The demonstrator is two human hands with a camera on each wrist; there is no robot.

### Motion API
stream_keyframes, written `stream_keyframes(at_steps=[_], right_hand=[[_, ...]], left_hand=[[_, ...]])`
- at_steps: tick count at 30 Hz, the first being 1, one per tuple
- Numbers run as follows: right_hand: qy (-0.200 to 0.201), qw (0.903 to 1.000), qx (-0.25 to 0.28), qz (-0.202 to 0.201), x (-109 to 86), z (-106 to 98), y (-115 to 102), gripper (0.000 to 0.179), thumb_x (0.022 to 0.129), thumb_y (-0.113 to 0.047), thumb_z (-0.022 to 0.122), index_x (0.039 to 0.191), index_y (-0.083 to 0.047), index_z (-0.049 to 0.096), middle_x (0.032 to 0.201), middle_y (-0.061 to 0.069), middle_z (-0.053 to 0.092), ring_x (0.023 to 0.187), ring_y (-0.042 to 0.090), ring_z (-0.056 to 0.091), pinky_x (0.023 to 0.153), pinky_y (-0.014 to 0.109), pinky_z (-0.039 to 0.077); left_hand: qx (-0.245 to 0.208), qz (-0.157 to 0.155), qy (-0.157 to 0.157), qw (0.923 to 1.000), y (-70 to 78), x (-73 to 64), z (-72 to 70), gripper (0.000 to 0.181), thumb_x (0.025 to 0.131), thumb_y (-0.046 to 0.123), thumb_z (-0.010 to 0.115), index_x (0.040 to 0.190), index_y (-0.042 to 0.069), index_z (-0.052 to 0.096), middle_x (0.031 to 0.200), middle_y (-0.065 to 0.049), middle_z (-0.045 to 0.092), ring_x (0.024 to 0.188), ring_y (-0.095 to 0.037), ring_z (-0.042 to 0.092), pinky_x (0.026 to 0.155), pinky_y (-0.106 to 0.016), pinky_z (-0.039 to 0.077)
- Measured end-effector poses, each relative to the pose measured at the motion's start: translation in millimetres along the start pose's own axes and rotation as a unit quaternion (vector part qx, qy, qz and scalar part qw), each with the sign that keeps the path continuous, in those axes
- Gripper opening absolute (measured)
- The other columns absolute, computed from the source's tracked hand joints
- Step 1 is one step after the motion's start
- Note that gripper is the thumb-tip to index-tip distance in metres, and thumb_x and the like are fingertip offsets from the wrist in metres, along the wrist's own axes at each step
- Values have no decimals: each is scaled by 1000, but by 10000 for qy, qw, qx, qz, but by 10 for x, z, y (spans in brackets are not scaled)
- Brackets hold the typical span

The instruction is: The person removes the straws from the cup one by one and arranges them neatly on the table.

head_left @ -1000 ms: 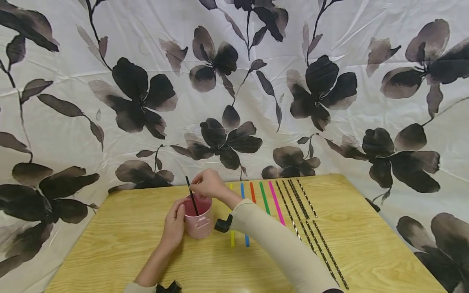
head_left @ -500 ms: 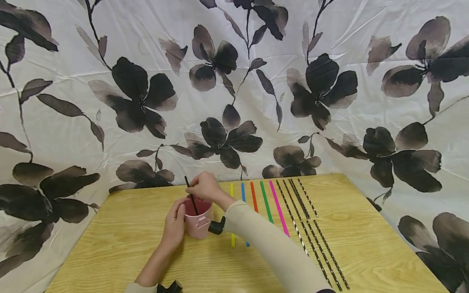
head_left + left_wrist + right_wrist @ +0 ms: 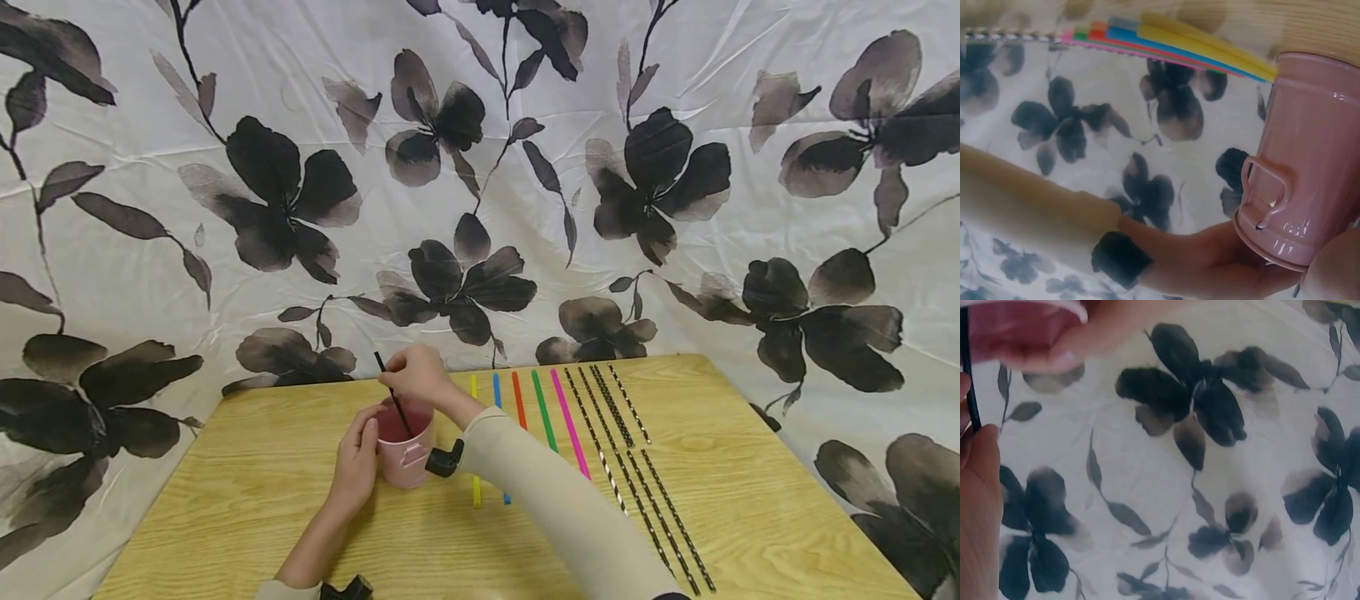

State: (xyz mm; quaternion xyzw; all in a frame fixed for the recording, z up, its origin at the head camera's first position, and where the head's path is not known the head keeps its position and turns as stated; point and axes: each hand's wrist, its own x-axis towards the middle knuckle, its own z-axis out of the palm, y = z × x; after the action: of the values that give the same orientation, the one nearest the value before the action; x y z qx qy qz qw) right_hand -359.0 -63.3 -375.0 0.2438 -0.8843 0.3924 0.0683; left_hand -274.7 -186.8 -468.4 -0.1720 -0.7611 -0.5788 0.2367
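Observation:
A small pink metal pail (image 3: 405, 467) with a little side handle stands upright on the wooden table. Along its left side my left hand (image 3: 357, 462) grips it, the fingertips at the rim. With thumb and fingers my right hand (image 3: 418, 372) pinches a thin black straw (image 3: 396, 406) above the pail's mouth. The straw leans left at its top, and its lower end is inside the pail. In the right wrist view the black straw (image 3: 969, 375) passes between thumb and fingers, beside the pail's pale rim (image 3: 1075, 307).
Right of the pail lie yellow (image 3: 476, 492), blue (image 3: 497, 390), red (image 3: 519, 400), green (image 3: 543, 408) and pink (image 3: 568, 421) straws in a row. Several black patterned straws (image 3: 648, 483) lie farther right. A floral cloth (image 3: 555, 217) hangs behind the table.
My right hand has risen slightly with the black straw, whose top now leans a little farther left. My left hand and the pail have stayed in place.

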Motion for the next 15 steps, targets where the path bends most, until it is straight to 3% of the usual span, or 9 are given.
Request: stream_keyframes(at_steps=[7,15], right_hand=[[683,9919,880,-611,-8,-227,-95,12,83,-22,62,84,-12,67,68,-7,60,48,3,56,46,18,45],[1118,9732,1659,-1130,-44,-740,-211,26,84,-20,60,107,-8,62,78,0,63,60,7,59,53,21,48]], left_hand=[[-192,50,-28,9998,-8,12,10,28,96,5,31,116,-7,47,121,-21,47,111,-34,43,88,-31,39],[-80,-83,1,9999,5,8,-8,29,96,7,32,117,-8,46,116,-24,48,105,-36,45,84,-20,39]])
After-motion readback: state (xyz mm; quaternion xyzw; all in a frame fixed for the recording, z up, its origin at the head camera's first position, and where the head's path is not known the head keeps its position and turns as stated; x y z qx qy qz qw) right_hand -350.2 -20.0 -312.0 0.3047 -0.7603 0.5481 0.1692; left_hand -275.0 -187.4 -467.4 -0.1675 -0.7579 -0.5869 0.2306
